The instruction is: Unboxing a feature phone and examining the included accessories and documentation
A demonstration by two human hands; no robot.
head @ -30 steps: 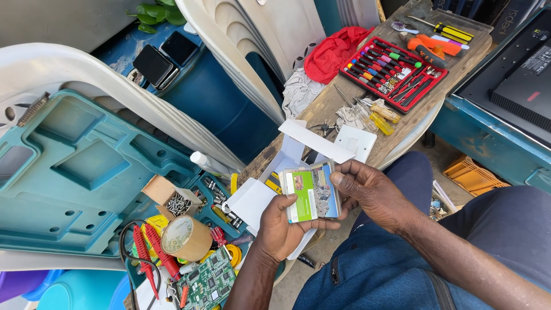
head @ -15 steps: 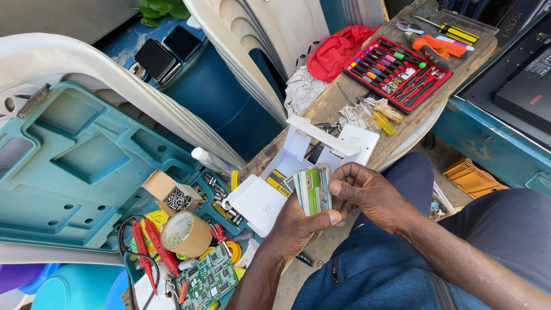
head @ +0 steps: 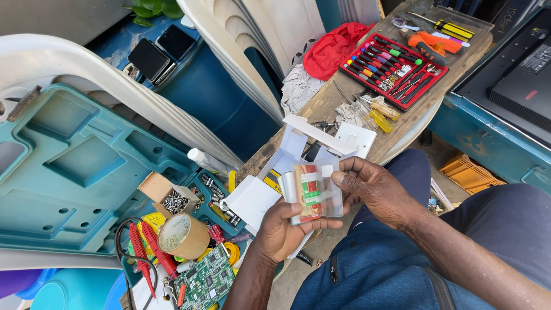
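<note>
Clear plastic packaging [head: 313,192], holding a small red-and-green item, is kept up near the lap, cradled from below by the left hand [head: 281,232] and pinched at its right edge by the right hand [head: 373,189], flat face toward the eyes. Far right, a red tray [head: 396,69] carries screwdrivers; left, an open cardboard box [head: 172,198] holds screws

White boxes [head: 287,172] (close) behind hands [head: 321,212]

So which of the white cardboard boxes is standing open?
The tall white box behind the hands, its top flap raised; the flat white box beside the left hand lies closed.
</note>
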